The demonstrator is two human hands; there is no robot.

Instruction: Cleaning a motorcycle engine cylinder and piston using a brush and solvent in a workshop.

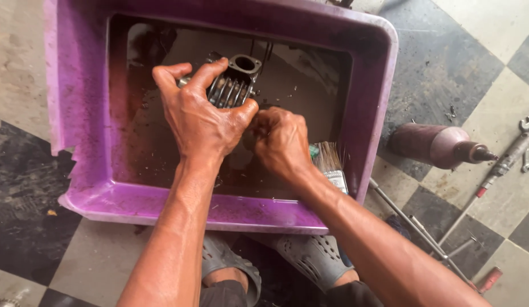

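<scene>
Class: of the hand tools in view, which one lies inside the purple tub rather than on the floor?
The paintbrush, propped against the tub's right wall; the others lie outside on the checkered floor.

One tub (367, 85), purple, is sitting on the checkered floor. One finned engine part (233, 85) is lying in it. One brush (330, 165) is leaning at its right wall. Two hands are working inside: left hand (199, 122), right hand (281, 142). One bottle (438, 146) is lying outside. Two wrenches (525, 142) are showing by it. Two sandals (310, 256) are showing below.
</scene>
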